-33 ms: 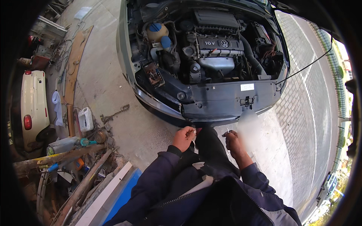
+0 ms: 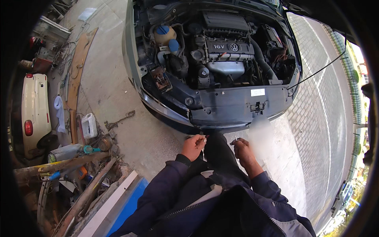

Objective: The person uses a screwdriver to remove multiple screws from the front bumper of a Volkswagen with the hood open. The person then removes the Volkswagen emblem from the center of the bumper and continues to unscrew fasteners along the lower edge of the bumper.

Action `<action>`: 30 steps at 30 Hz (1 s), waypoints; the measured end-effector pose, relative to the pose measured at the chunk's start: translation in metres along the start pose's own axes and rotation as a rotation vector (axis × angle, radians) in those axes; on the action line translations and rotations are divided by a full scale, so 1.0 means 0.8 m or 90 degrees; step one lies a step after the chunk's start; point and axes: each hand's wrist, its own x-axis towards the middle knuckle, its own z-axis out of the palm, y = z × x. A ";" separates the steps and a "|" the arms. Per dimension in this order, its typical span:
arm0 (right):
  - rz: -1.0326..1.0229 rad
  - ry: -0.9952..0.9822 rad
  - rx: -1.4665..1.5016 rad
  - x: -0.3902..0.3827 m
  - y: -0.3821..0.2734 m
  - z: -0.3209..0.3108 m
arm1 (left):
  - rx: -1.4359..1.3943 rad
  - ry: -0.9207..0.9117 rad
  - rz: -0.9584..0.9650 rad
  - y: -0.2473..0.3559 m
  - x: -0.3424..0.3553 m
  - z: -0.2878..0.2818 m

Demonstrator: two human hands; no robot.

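My left hand [image 2: 192,147] is closed in a pinch in front of the car's bumper, above my dark trousers. A small pale bit shows at its fingertips, too small to name. To the right, my right hand [image 2: 243,151] is also closed, its fingers curled round something small and thin, with a pale tip sticking up. Both hands are apart from the car [image 2: 233,94]. Ahead of them the bonnet is up and the engine [image 2: 230,50] lies exposed. A phone [image 2: 160,78] with a lit screen rests at the left front corner of the engine bay.
Scrap pipes and wood [image 2: 85,189] are heaped at the lower left, beside a white plastic jug [image 2: 89,125]. A cream car bumper [image 2: 36,114] stands farther left. A thin rod [image 2: 319,70] slants at the right. A blurred pale patch covers ground right of my right hand.
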 end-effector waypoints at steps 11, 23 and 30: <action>0.002 -0.122 -0.090 -0.007 -0.029 0.054 | 0.076 -0.020 0.062 0.077 -0.060 0.001; 0.001 -0.177 -0.066 0.047 0.007 0.096 | 0.121 0.046 0.083 0.085 -0.023 0.021; -0.113 -0.107 -0.196 0.074 0.016 0.101 | 0.183 0.096 0.102 0.061 0.016 0.008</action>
